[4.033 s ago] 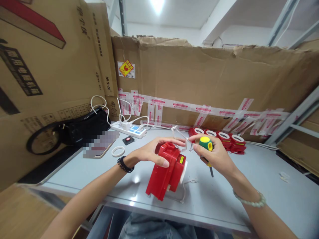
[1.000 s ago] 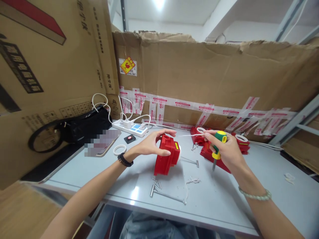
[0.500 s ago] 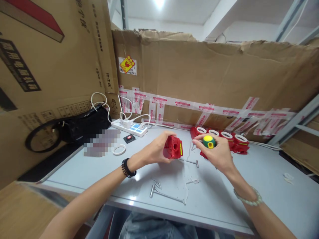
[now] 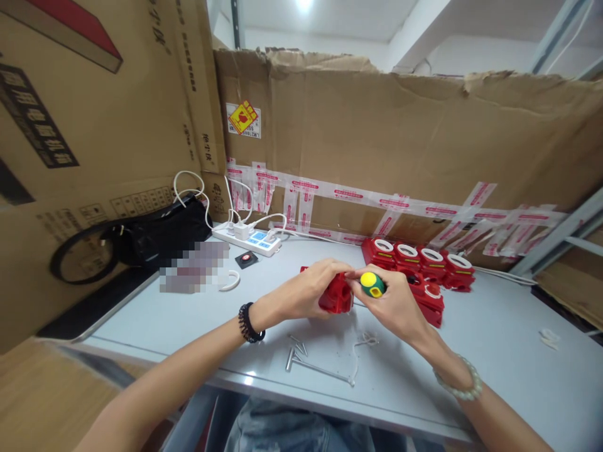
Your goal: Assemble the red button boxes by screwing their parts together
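Note:
My left hand [image 4: 304,290] is closed around a red plastic housing [image 4: 340,294], held over the table. In my right hand [image 4: 398,300] is a screwdriver with a green and yellow handle [image 4: 373,285]. Its handle end faces me, and the shaft is hidden. The fingertips of my right hand meet the upper right edge of the housing. Below my hands lie a metal T-handle tool [image 4: 320,369], a few small screws [image 4: 298,344] and a white string [image 4: 362,342]. Just beyond my right hand rest more red parts [image 4: 429,304].
Red housings with white rings [image 4: 431,256] stand in a row at the back right. A white power strip [image 4: 249,238] with cables, a black bag [image 4: 162,232] and a white ring [image 4: 230,280] are at the left. Cardboard [image 4: 377,132] walls the back.
My right hand has moved left with the screwdriver, up to the red housing. My left hand has turned the housing and shifted slightly right. The red parts behind my right hand show more now.

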Demonstrator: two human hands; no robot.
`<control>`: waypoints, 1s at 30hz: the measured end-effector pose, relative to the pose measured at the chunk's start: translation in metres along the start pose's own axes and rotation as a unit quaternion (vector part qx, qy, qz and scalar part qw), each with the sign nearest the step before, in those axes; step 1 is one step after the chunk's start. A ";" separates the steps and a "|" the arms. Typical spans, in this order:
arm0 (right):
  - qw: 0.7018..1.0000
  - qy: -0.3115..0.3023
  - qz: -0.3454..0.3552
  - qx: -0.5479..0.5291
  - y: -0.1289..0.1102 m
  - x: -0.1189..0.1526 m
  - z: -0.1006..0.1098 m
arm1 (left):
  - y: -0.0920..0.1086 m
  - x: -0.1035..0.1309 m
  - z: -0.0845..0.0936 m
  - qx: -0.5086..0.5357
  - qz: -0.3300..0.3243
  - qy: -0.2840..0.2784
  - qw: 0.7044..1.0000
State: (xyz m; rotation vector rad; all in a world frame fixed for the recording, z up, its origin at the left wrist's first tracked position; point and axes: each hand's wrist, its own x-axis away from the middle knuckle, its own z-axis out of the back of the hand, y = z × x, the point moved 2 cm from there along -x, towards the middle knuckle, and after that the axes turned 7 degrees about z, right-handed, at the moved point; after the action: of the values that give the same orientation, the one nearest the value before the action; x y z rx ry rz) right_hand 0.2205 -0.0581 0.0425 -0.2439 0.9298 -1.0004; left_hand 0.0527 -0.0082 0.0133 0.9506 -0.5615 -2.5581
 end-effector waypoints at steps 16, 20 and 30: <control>0.997 0.038 -0.048 -0.041 0.003 0.003 -0.003 | 0.007 0.001 -0.001 -0.035 -0.001 0.003 0.999; 0.997 0.051 -0.046 -0.046 0.003 0.002 -0.003 | 0.007 0.001 -0.001 -0.030 0.005 -0.006 1.000; 0.997 0.036 -0.045 -0.052 -0.002 0.003 -0.002 | 0.004 0.002 -0.003 -0.022 -0.005 0.008 1.000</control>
State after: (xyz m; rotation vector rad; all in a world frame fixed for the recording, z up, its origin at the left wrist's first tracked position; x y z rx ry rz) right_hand 0.2182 -0.0614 0.0406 -0.3420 1.0463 -1.0500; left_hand 0.0540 -0.0129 0.0122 0.9607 -0.4945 -2.5577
